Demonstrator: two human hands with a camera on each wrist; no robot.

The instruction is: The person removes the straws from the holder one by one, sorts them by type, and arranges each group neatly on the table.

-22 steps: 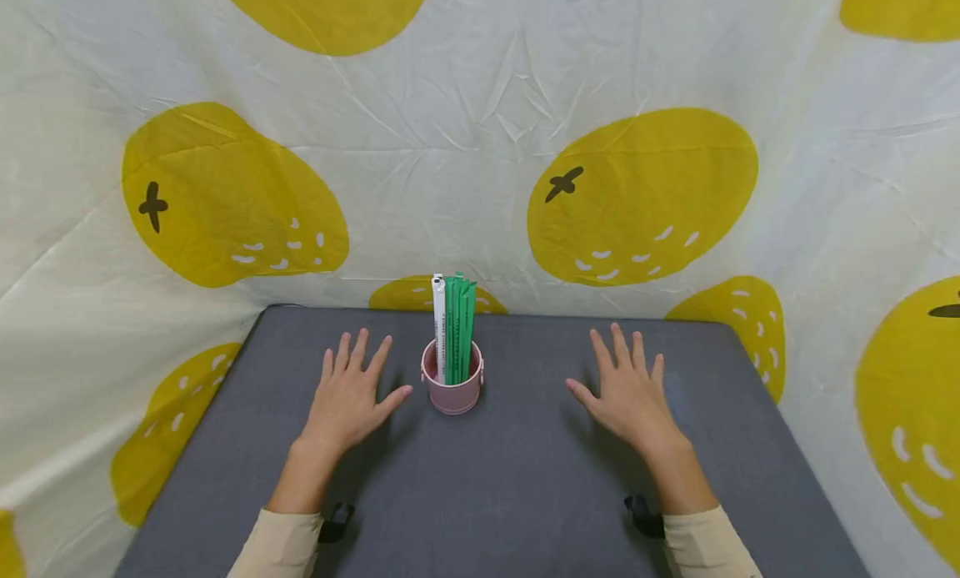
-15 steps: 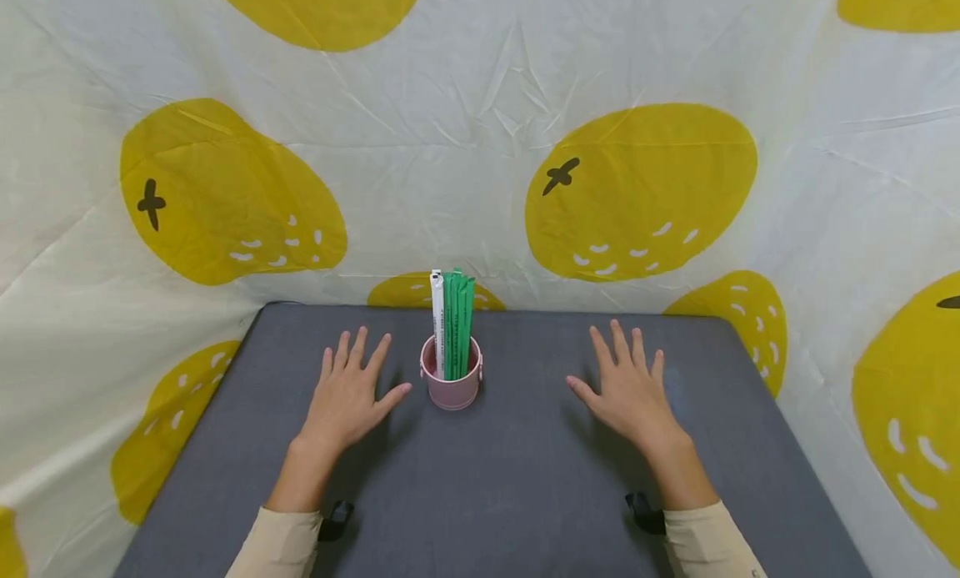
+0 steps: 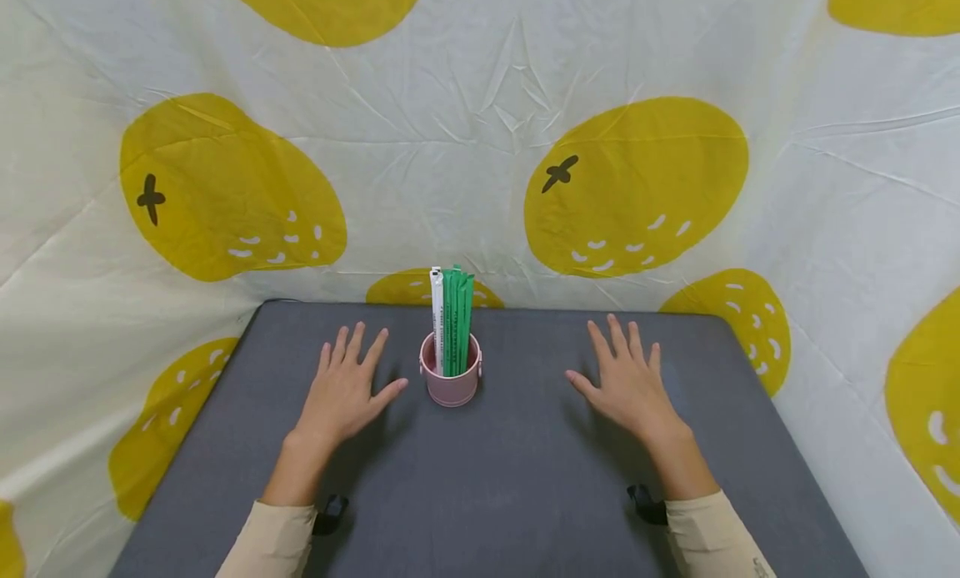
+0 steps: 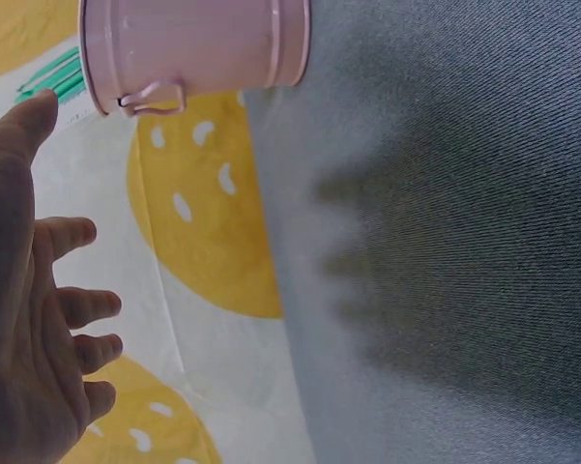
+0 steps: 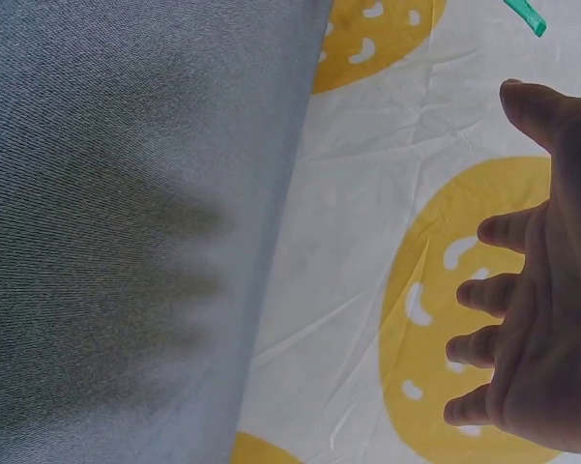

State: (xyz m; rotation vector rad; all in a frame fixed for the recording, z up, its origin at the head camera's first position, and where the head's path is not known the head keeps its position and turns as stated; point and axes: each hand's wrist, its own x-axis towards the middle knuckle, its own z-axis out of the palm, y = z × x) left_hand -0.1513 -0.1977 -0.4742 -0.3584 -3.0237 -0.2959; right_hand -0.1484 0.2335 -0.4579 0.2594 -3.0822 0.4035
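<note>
Pink bucket point(image 3: 451, 379) between two flat-spread hands

You have the cup point(image 3: 451, 380) standing on the worktop point(image 3: 510, 486), toward its far edge and about midway across. The sticks point(image 3: 451, 321) stand upright in it. Your left hand point(image 3: 347, 389) is just left of the cup, your right hand point(image 3: 627, 383) well to its right. The cloth point(image 3: 465, 144) hangs behind the worktop and along both sides.
</note>
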